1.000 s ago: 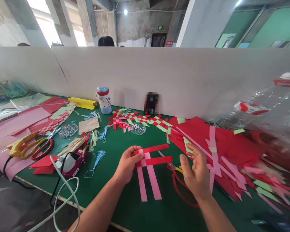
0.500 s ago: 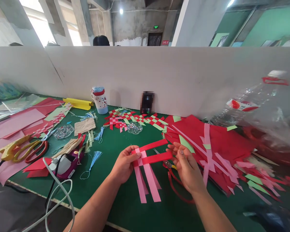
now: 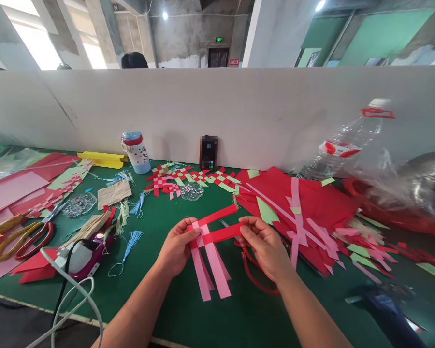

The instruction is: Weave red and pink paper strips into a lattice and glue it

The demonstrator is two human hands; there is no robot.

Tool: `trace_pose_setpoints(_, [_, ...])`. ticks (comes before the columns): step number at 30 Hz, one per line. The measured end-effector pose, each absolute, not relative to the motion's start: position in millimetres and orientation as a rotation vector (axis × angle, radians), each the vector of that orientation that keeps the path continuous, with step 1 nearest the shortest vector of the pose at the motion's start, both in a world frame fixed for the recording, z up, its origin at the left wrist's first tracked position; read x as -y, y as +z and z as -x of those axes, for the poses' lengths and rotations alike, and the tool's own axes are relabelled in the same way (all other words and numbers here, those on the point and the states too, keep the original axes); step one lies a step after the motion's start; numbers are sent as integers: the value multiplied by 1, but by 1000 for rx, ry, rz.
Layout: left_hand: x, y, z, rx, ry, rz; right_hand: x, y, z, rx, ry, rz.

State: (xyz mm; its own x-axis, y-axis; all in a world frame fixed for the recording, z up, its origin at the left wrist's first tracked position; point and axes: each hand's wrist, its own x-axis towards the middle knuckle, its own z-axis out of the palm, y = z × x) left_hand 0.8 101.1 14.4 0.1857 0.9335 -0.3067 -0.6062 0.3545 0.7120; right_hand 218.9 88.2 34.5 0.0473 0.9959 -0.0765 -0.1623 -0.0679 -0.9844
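A small weave of red and pink paper strips [image 3: 210,235] hangs in the air over the green table. My left hand [image 3: 178,245] pinches its woven corner between thumb and fingers. With thumb and fingertips, my right hand [image 3: 263,245] grips the end of the lower red strip. The upper red strip reaches up and right with its end free. Pink strips dangle below the weave. Red-handled scissors [image 3: 247,266] lie beneath my right hand, partly hidden by it.
Red paper sheets [image 3: 275,186] with pink and green scraps lie right. Behind stand a phone [image 3: 208,152], a cup [image 3: 137,153] and a plastic bottle [image 3: 342,140]. Left are a glue gun [image 3: 0,232], scissors [image 3: 38,239], tassels [image 3: 132,244], and a white cable [image 3: 89,302].
My right hand has closed on the lower red strip's end; before, its fingers were looser and more spread. The camera view has shifted slightly to the right.
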Motion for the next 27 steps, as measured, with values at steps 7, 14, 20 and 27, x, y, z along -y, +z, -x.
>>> trace_pose_setpoints(7, [-102,16,-2,-802,1179,-471,-92,34,-222,1016,1232,1212])
trace_pose_setpoints(14, [-101,20,-1,-772,1199,-442,-82,38,-211,1247,1390,1262])
trace_pose_setpoints(20, [-102,19,1,-724,1180,-390,-81,37,-208,1195,1479,1212])
trace_pose_setpoints(27, [-99,17,-6,-694,1122,-388,-74,35,-206,1351,1589,1103])
